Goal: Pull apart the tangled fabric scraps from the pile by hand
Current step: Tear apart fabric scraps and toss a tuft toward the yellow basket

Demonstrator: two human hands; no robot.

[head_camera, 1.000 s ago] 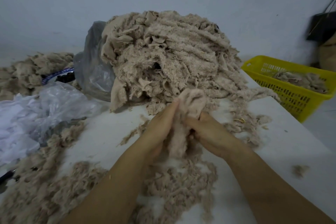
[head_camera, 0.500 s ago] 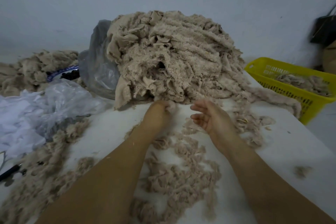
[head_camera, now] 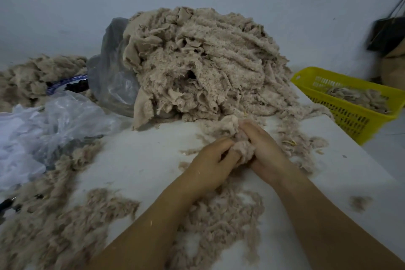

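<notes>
Head view: beige scrap clump [head_camera: 242, 151] sits at the foot of the pile [head_camera: 203, 61] on the white table [head_camera: 140, 160]; left hand [head_camera: 210, 161] and right hand [head_camera: 266, 149] grip it, fingers curled; yellow basket [head_camera: 350, 120] stands well right.

No text, label, brand or number can be read anywhere in the view. At the right of the frame the yellow basket [head_camera: 348, 125] carries a small pale mark [head_camera: 298, 77] on its near-left corner, perhaps a sticker, too small to make out. At the left, the blue-and-white band [head_camera: 65, 82] shows only a pattern, with no letters.
</notes>
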